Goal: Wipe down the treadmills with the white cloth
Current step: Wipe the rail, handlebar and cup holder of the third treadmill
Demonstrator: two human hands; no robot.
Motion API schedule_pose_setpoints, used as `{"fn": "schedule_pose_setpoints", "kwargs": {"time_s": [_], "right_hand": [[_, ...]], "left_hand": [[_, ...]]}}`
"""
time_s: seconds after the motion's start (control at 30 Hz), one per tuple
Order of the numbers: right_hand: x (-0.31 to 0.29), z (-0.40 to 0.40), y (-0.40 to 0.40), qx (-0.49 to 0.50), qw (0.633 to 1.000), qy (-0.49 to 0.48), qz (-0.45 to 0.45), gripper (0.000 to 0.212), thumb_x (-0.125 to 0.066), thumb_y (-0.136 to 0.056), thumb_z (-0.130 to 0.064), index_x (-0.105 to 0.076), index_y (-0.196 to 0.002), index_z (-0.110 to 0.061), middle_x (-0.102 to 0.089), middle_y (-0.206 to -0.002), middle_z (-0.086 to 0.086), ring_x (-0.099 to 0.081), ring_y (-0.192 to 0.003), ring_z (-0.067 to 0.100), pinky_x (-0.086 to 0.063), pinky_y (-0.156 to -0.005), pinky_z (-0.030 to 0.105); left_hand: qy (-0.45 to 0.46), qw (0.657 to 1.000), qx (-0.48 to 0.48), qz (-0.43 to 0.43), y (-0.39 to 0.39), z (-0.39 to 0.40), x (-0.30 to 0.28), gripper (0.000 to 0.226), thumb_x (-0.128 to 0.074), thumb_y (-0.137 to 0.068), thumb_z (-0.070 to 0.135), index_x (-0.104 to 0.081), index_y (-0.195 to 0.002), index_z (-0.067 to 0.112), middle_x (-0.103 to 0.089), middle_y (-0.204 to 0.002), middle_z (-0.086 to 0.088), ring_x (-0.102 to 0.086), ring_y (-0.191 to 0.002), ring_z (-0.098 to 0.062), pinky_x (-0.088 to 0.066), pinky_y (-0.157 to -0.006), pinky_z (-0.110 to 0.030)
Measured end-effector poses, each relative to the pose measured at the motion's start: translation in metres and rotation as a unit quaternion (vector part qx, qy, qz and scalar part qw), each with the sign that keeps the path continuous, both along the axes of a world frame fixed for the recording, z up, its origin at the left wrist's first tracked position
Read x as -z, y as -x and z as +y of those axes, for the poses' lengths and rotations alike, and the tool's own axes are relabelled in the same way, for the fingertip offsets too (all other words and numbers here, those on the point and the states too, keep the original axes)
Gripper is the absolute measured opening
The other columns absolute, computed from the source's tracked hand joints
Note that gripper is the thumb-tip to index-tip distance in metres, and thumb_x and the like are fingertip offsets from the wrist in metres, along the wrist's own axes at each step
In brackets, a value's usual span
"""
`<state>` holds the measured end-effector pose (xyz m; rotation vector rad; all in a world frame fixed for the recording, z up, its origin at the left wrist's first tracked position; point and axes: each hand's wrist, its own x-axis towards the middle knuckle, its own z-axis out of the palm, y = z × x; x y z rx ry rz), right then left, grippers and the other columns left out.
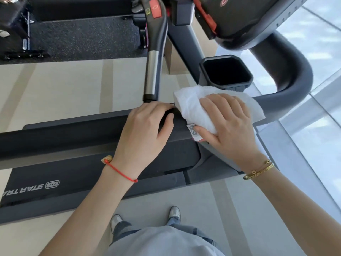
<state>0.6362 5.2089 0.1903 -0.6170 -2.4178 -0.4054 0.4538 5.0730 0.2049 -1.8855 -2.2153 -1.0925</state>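
Observation:
A dark grey treadmill handrail (73, 133) runs across the view from left to right. My left hand (145, 133) rests on it, fingers curled over its far edge. Just to the right, my right hand (228, 126) presses the white cloth (191, 106) onto the rail, thumb hooked under the cloth beside its small label. The cloth is bunched and wraps over the rail where the rail bends up toward the console (245, 21).
A black cup holder (226, 71) sits just beyond the cloth. An inner handle (154, 58) with a red button and steel band points toward my left hand. The treadmill deck (55, 183) lies below the rail. Another machine stands at top left; a window is to the right.

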Motion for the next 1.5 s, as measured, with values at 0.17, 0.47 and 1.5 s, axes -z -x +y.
{"fn": "schedule_pose_setpoints", "kwargs": {"time_s": [0.17, 0.47, 1.5], "right_hand": [[-0.004, 0.023, -0.033, -0.008, 0.999, 0.032, 0.007, 0.055, -0.047, -0.097, -0.054, -0.06, -0.124, -0.007, -0.059, -0.124, 0.013, -0.053, -0.115, 0.035, -0.036, -0.102, 0.042], [0.003, 0.046, -0.051, -0.058, 0.996, 0.032, 0.054, 0.045, -0.055, -0.096, -0.045, -0.054, -0.123, -0.008, -0.061, -0.121, 0.017, -0.055, -0.112, 0.037, -0.039, -0.099, 0.045], [-0.068, 0.192, 0.004, 0.01, 0.881, 0.454, -0.134, 0.053, -0.043, -0.101, -0.041, -0.028, -0.148, -0.021, -0.045, -0.138, 0.009, -0.047, -0.121, 0.027, -0.032, -0.09, 0.027]], "left_hand": [[0.001, 1.0, -0.018, 0.003, -0.028, 0.021, 0.0, 0.028, -0.048, -0.1, 0.022, -0.068, -0.117, 0.011, -0.07, -0.11, 0.0, -0.063, -0.101, -0.019, -0.05, -0.091, -0.044], [0.021, 0.999, -0.037, -0.002, -0.041, 0.036, -0.006, 0.032, -0.046, -0.1, 0.026, -0.069, -0.116, 0.011, -0.071, -0.111, 0.0, -0.065, -0.101, -0.018, -0.051, -0.092, -0.044], [0.199, 0.975, -0.058, -0.083, -0.018, 0.162, -0.03, 0.053, -0.034, -0.099, 0.049, -0.051, -0.142, 0.022, -0.063, -0.127, 0.0, -0.059, -0.117, -0.02, -0.049, -0.096, -0.043]]}}
